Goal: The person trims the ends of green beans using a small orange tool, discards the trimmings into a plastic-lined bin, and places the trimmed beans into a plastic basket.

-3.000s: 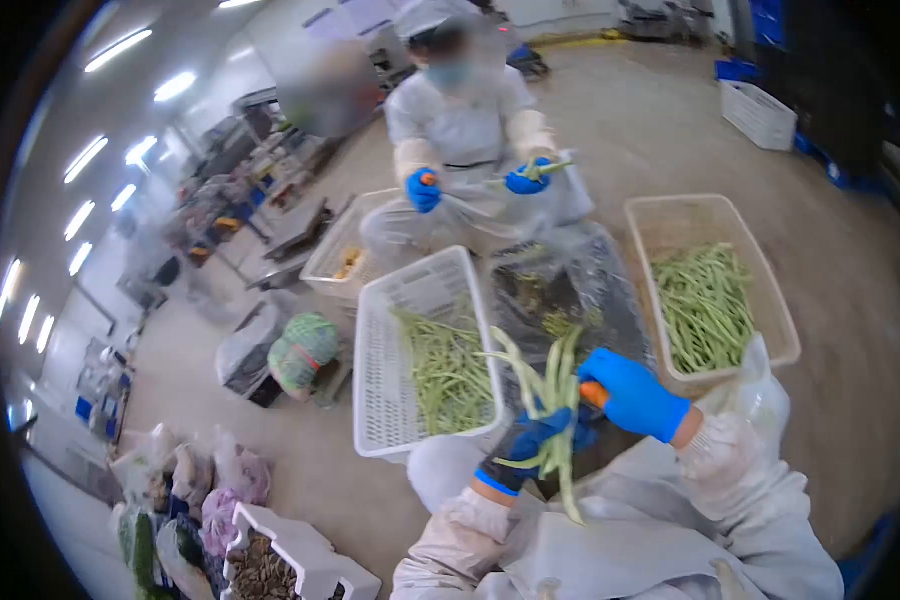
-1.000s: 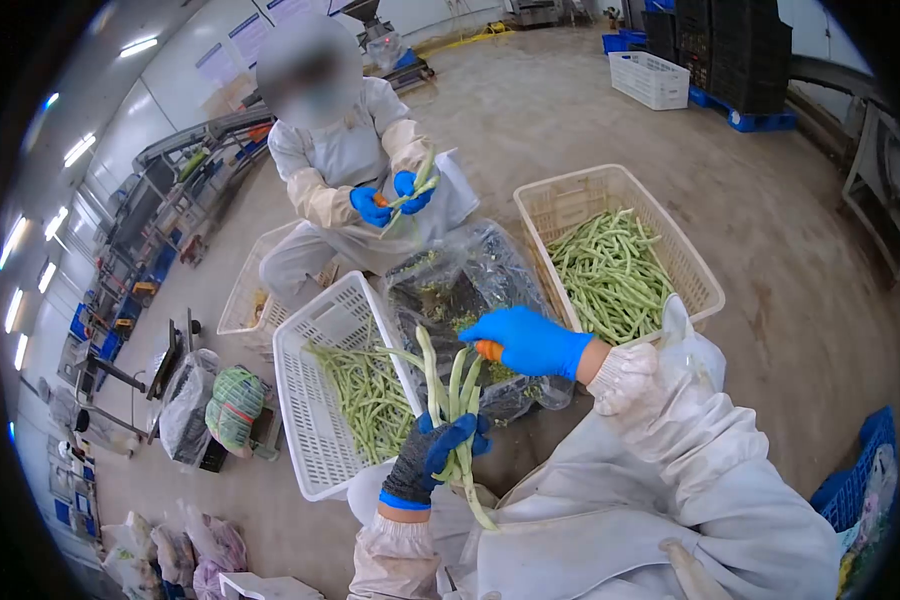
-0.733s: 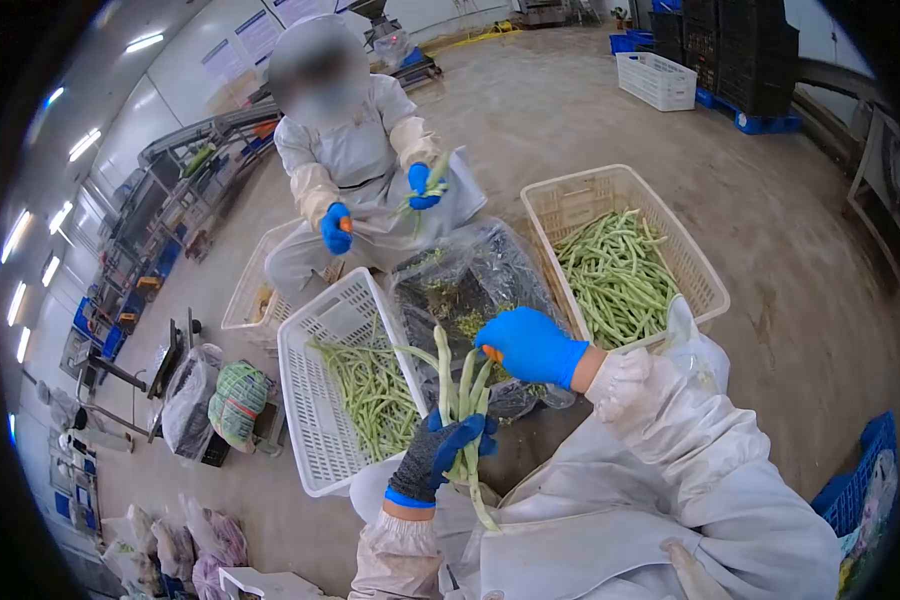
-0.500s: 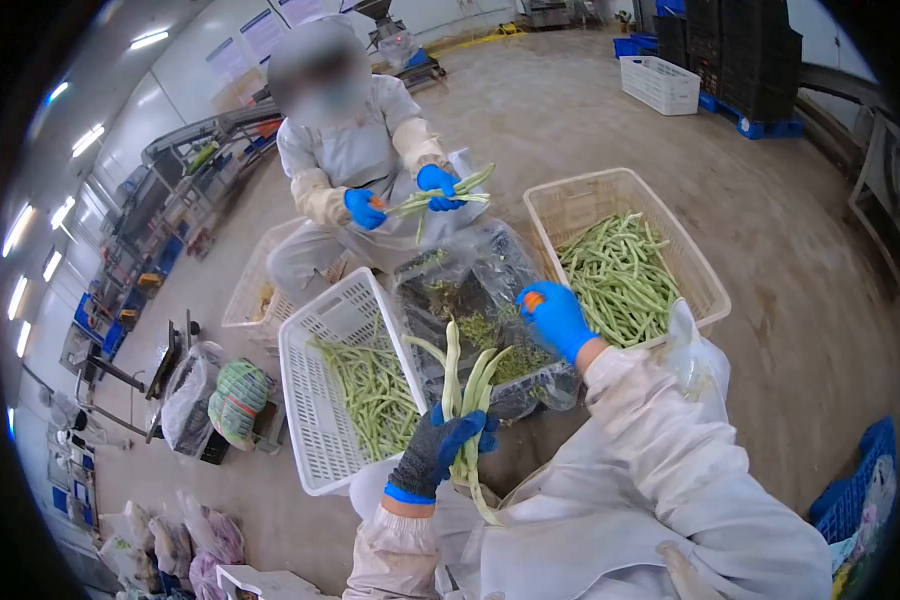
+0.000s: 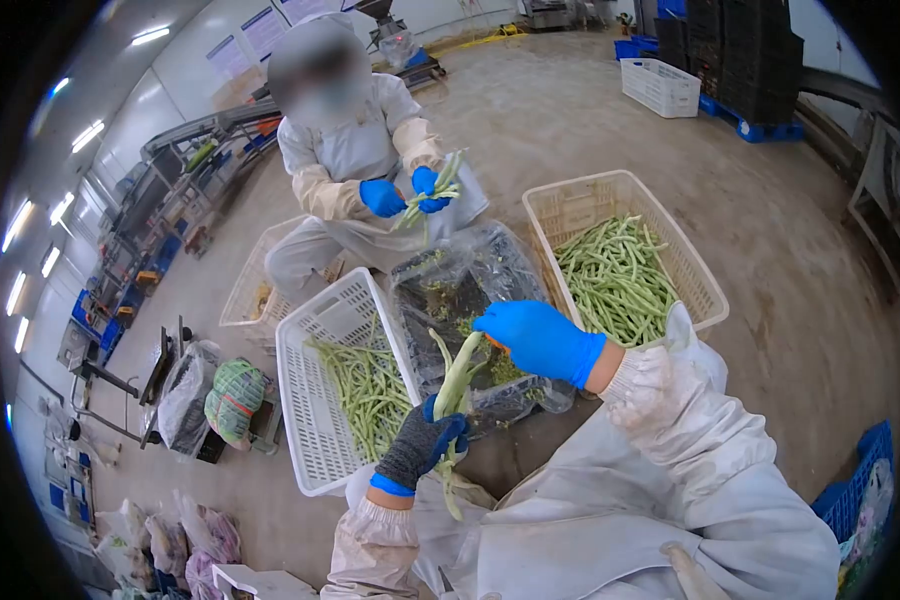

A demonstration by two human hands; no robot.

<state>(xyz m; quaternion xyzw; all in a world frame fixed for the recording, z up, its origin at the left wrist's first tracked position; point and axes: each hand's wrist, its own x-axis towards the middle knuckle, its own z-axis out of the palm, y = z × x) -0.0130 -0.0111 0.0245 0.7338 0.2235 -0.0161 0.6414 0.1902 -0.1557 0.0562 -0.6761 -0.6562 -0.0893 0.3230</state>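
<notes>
Left hand: I see the left hand (image 5: 430, 440) in a gray and blue glove, its fingers wrapped tight around a bunch of long green beans (image 5: 456, 384).
Bean bunch: It pokes up out of the top of the fist, and a thin bit hangs down below, in front of the white apron (image 5: 570, 552).
Right hand: I see the right hand (image 5: 540, 342) in a blue glove, curled around an orange handle (image 5: 496, 346). The fingers hide most of it. The fingertips are right by the top of the bunch, but I can't tell if they touch it.
White crate: The white crate (image 5: 306, 412) has lots of holes and sits on the left, with a pile of thin beans (image 5: 362, 388) inside.
Cream crate: The cream crate (image 5: 588, 204) sits on the right, with a bigger bean heap (image 5: 618, 276) in it.
Middle: Between the two crates I see clear plastic (image 5: 515, 258) over something dark, with little green bits on it.
Other person: The other person (image 5: 348, 165) sits across from us, in white clothes and blue gloves, holding some beans too.
Far left: A striped green bundle (image 5: 236, 400) sits beyond the white crate.
</notes>
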